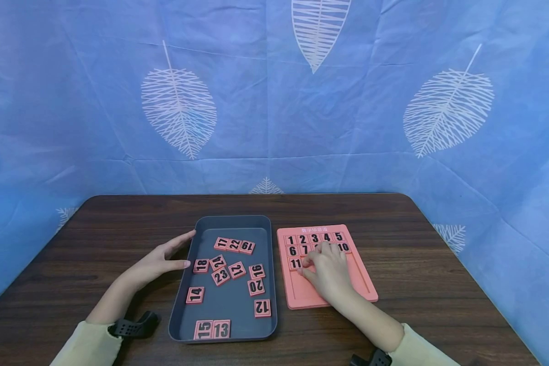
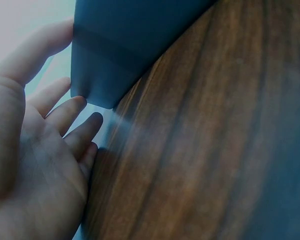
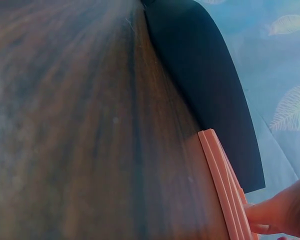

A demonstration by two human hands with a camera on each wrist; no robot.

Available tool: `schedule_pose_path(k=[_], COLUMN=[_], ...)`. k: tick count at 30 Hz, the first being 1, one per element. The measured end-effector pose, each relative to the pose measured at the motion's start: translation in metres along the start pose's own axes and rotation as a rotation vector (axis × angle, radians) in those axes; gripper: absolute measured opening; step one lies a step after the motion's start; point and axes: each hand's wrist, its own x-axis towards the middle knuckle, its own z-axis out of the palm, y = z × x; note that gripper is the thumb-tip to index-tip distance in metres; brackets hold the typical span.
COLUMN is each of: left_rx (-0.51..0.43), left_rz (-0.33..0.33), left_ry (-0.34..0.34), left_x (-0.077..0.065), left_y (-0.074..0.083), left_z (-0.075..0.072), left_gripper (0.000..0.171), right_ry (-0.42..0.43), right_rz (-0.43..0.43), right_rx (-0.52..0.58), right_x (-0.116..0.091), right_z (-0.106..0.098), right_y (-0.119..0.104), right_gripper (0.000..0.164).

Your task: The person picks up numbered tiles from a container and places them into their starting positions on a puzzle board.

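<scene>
A dark grey tray (image 1: 224, 307) sits just below the centre of the frame on the brown wood-grain surface (image 1: 416, 284), and just to its right lies a pink board (image 1: 304, 292). The left hand (image 1: 157, 260), lower left, has its grip apart — thumb and forefinger spread, their tips touching the tray's left rim.

The right hand (image 1: 330, 274) is over the board, right of centre, its fingers bent downward. The fingertips come close beside tile 11 (image 1: 295, 263), but I cannot tell whether that grip is clamped on anything — the hand itself hides it. The board's top row (image 1: 314, 238) reads 1 to 5; below it, tile 6 (image 1: 292, 251) and tile 10 (image 1: 343, 247) show at the row's ends.

In the tray lie 13 loose tiles (image 1: 221, 276), among them 15 and 13 side by side at lower left of centre, and 12 upside down towards the tray's right wall. A blue cloth (image 1: 267, 117) with white leaf shapes fills the upper frame.
</scene>
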Motion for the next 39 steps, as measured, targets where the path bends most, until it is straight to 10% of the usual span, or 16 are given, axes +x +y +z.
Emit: schedule_pose_path(k=[9, 16, 27, 39], left_rx=[0.008, 0.009, 0.018, 0.009], left_rz=[-0.011, -0.014, -0.007, 0.002], left_ry=[0.001, 0.006, 0.011, -0.001], left_x=[0.000, -0.002, 0.000, 0.000], left_y=[-0.001, 0.000, -0.002, -0.002], left_z=[0.000, -0.001, 0.000, -0.001], left_gripper=[0.074, 0.073, 0.073, 0.072], right_ry=[-0.006, 0.025, -0.308, -0.594], right_rz=[-0.033, -0.292, -0.651, -0.850], right_rx=[-0.021, 0.089, 0.269, 0.066], right_x=[0.005, 0.018, 0.040, 0.066], right_z=[-0.007, -0.027, -0.031, -0.016], right_y=[0.000, -0.007, -0.036, -0.062], right_gripper=[0.019, 0.019, 0.021, 0.022])
